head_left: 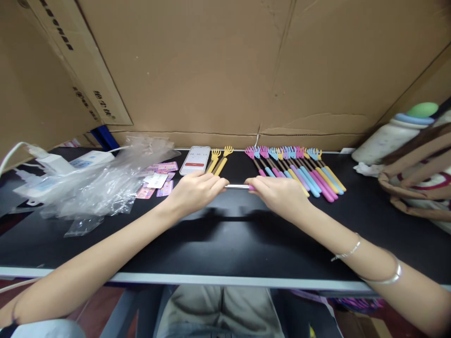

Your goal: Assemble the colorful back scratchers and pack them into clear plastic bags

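Note:
Over the front half of the table, my left hand [199, 190] and my right hand [278, 192] are both closed around a back scratcher [237, 186], held level between them. Its bare silver rod shows in the gap, with a bit of pink at my right fingers; both ends are hidden in my fists. Behind my left hand lie a few yellow back scratchers [221, 165] with hand-shaped heads. Beyond my right hand is a row of several back scratchers [313, 177] in pink, blue, yellow and purple, claws toward the cardboard.
A phone [195, 160] showing a timer lies behind my left hand. To the left are pink cards [165, 188], crumpled clear plastic bags [102, 188] and a white power strip [88, 159]. A white bottle [391, 136] and brown-handled bag [405, 176] stand right. Cardboard [211, 70] walls the back.

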A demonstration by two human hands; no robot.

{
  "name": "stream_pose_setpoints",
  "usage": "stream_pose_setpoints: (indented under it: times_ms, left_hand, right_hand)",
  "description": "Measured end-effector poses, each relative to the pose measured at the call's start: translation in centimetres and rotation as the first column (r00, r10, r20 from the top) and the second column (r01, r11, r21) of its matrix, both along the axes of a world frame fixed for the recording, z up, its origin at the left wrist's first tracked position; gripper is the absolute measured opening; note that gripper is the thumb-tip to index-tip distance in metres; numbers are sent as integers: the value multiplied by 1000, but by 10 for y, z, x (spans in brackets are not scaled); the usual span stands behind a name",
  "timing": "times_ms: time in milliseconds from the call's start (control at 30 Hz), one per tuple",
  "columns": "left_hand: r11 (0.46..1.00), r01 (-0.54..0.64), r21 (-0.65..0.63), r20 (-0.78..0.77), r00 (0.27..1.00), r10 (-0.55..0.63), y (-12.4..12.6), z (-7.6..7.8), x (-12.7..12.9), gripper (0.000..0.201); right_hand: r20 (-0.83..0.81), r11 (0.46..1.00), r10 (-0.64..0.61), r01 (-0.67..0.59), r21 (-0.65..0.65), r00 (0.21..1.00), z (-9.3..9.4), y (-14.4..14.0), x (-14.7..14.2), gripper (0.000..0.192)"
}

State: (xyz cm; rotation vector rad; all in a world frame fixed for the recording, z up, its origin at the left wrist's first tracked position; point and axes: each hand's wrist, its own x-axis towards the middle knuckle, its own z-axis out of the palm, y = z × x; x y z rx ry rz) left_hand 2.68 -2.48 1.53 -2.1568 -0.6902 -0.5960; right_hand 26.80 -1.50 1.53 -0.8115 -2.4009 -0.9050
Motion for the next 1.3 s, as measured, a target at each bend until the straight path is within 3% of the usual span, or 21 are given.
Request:
stream_pose_setpoints:
  times_ms: [200,500,633,900,1000,1167,1300]
  left_hand:
    - [1000,24,3,-37,999,-24,-2,-5,11,24]
    - [1000,10,-23,-24,1000,-11,1,8,4,25]
    - [994,-111,-11,-24,994,111,23,15,-33,28]
    - [921,-387,46,61,921,384,53,37,-130,29]
    - [892,-450,-34,120,885,451,53,42,-144,31]
    - [885,-430,-180,179,870,459,50,46,-149,32]
    - [878,-453,-157,206,854,478,48,44,-161,32]
  right_hand:
    - [66,1000,3,-2,-20,998,-9,-8,-16,27]
    - [90,999,-35,32,36,995,5,-3,-9,31]
    - [98,989,-138,133,62,985,16,22,22,35]
    - [49,892,-442,432,135,896,39,71,121,26]
    - [37,860,-501,492,138,865,42,76,141,22]
    - [24,849,-525,521,82,851,40,81,159,22]
    - [-44,807,-590,590,-17,806,39,86,181,22]
